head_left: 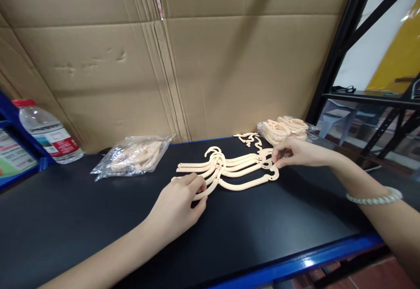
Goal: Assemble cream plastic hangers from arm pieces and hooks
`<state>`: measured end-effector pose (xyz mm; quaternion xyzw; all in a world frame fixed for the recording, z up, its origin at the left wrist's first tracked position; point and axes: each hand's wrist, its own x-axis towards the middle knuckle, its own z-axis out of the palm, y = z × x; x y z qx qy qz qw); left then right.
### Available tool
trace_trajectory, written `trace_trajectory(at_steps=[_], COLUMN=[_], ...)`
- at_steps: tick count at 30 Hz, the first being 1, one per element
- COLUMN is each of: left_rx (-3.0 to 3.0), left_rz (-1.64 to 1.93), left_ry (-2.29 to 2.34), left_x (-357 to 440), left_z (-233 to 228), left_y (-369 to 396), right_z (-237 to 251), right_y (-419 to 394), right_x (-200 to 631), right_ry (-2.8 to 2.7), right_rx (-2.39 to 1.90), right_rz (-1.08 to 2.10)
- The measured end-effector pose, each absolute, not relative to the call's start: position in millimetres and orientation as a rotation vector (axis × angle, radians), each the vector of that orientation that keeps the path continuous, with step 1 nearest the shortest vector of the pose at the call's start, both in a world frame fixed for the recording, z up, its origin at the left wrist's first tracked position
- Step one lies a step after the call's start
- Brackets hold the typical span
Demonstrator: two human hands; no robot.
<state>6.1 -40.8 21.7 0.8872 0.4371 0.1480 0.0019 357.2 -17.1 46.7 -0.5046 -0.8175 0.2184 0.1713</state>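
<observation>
Hangers point(229, 168) lie fanned on bench point(98, 219), long axis left-right; left hand point(179, 203) pinches near-left ends, right hand point(295, 152) pinches far-right ends

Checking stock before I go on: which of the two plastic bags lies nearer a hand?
The bag of rings by the right hand, almost touching it; the other bag lies left, apart from both hands.

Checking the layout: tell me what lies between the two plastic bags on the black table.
In the head view, between the left bag and right bag lie the fanned cream hangers and loose hanger pieces.
</observation>
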Motion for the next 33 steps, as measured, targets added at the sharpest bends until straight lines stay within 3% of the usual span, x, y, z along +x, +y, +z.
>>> trace_trajectory(at_steps=[6, 12, 21, 33], left_rx=[2.869, 3.012, 2.919, 2.773], left_rz=[0.509, 0.555, 0.264, 0.070], left_ry=[1.386, 1.344, 1.528, 1.489], left_x=[4.7, 8.7, 11.1, 8.5], left_z=[18.0, 14.4, -1.7, 10.3], left_y=[-36.3, -45.7, -46.0, 5.8], right_z=[36.3, 34.0, 1.9, -5.7], right_y=[-9.0, -11.9, -34.3, -13.0], right_x=[358.1, 343.0, 288.6, 281.7], right_ry=[-2.300, -2.047, -2.552, -2.554], right_rx=[-1.486, -1.273, -1.385, -1.534], right_rz=[0.212, -0.199, 0.038, 0.130])
